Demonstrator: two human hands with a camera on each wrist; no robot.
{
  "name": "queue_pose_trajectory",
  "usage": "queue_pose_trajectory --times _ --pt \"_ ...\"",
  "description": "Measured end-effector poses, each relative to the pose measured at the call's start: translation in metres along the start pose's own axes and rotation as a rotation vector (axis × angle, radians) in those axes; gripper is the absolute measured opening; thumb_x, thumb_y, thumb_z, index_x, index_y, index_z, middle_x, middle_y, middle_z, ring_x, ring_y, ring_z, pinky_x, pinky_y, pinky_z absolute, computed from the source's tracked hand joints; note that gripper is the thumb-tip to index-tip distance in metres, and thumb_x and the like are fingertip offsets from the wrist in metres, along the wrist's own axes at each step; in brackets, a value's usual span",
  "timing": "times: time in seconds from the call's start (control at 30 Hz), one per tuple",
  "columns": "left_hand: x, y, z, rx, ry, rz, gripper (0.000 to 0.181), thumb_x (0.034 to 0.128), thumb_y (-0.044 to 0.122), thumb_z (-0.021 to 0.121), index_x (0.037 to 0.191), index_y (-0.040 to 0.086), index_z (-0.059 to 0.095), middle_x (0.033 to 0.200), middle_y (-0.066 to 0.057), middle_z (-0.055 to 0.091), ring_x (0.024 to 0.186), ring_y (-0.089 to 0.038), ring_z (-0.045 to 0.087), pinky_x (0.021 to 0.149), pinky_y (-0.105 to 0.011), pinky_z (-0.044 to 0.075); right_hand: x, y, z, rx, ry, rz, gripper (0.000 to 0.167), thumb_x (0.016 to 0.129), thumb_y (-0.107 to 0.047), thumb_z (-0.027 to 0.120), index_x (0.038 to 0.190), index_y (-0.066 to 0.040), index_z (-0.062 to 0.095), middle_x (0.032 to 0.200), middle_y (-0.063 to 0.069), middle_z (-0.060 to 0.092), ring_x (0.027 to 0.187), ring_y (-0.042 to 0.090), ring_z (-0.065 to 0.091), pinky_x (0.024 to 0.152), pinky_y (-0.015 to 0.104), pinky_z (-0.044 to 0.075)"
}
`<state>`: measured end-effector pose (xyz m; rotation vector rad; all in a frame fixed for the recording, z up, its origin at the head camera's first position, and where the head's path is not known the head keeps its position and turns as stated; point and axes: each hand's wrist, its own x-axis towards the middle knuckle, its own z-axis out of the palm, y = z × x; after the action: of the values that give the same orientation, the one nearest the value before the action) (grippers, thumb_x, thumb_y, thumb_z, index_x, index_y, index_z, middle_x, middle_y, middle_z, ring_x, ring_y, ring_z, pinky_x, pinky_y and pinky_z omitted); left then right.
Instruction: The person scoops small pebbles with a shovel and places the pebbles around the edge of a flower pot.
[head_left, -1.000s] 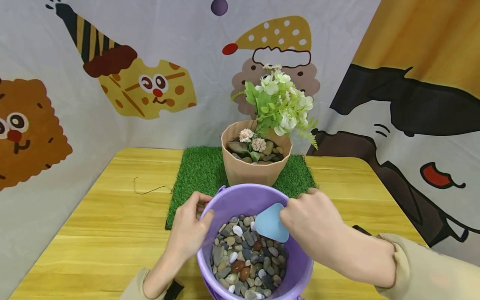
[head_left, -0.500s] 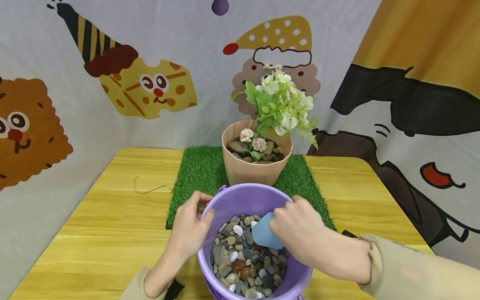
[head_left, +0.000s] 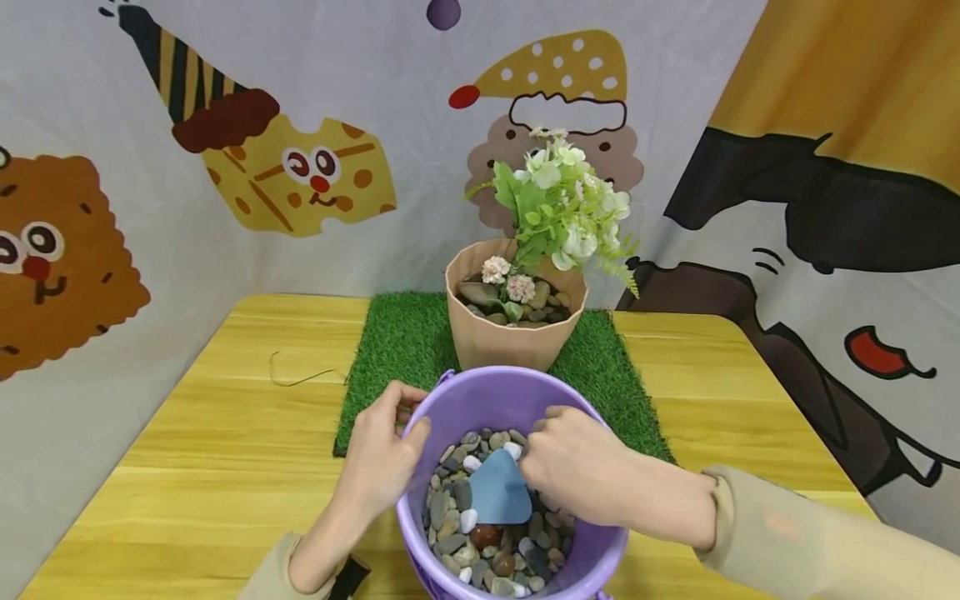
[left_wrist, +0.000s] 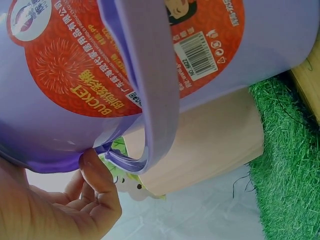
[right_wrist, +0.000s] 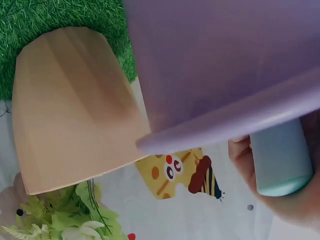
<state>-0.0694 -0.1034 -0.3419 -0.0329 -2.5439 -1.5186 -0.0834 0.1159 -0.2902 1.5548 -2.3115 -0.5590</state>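
Note:
A purple bucket [head_left: 510,383] stands at the front of the table, with mixed pebbles [head_left: 450,521] in its bottom. My left hand [head_left: 382,450] grips the bucket's left rim, thumb over the edge and fingers outside; the left wrist view shows the fingers [left_wrist: 97,175] by the handle joint. Inside the bucket, my right hand [head_left: 577,458] holds a small blue shovel [head_left: 501,490] by its handle. The blade lies low over the pebbles and hides some of them; whether it digs in, I cannot tell. In the right wrist view the shovel's handle end [right_wrist: 282,165] shows beyond the bucket rim.
Right behind the bucket, a peach flowerpot [head_left: 510,346] with stones and artificial flowers [head_left: 562,200] stands on a green turf mat [head_left: 405,350]. A thin dark wire [head_left: 300,379] lies on the wooden table [head_left: 225,450] at left. A printed cloth [head_left: 375,50] hangs behind.
My right hand has moved left and further into the bucket. The shovel blade has swung from the right wall to the middle of the pebbles. My left hand keeps its hold.

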Motion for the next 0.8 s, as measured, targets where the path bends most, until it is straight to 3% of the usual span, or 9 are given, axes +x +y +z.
queue_pose_trajectory --times 0.1,0.3,0.53,0.8 --pt "0.0 0.0 0.001 0.007 0.005 0.005 0.023 0.083 0.003 0.059 0.106 0.004 0.061 0.093 -0.009 0.067 0.08 -0.014 0.061 0.068 -0.022 0.051 -0.001 0.002 0.002 0.011 0.006 0.0 0.016 0.065 -0.023 0.077 0.058 -0.023 0.062 0.053 -0.011 0.056 0.048 0.011 0.043 0.054 0.024 0.035" --pt "0.001 0.0 0.001 0.006 0.009 0.004 0.024 0.0831 0.003 0.059 0.107 0.004 0.061 0.093 -0.009 0.067 0.08 -0.014 0.06 0.067 -0.022 0.051 -0.007 0.009 0.009 0.135 -0.052 0.009 0.023 0.061 -0.037 0.081 0.064 -0.023 0.063 0.058 -0.014 0.058 0.054 0.011 0.048 0.058 0.026 0.037" --pt "0.0 0.001 0.0 0.001 0.008 0.0 0.024 0.0831 0.003 0.059 0.107 0.004 0.061 0.093 -0.009 0.067 0.08 -0.014 0.06 0.067 -0.022 0.051 -0.012 0.014 0.016 0.204 -0.02 -0.028 0.009 0.063 -0.019 0.072 0.065 -0.023 0.064 0.057 -0.015 0.056 0.054 0.009 0.047 0.06 0.024 0.043" --pt "0.0 0.001 0.001 -0.001 0.003 -0.002 0.024 0.0832 0.003 0.059 0.107 0.004 0.061 0.094 -0.009 0.067 0.081 -0.014 0.06 0.068 -0.022 0.051 -0.013 0.017 0.017 0.171 0.002 -0.108 0.01 0.066 -0.024 0.074 0.065 -0.022 0.064 0.056 -0.014 0.055 0.05 0.007 0.046 0.059 0.023 0.042"
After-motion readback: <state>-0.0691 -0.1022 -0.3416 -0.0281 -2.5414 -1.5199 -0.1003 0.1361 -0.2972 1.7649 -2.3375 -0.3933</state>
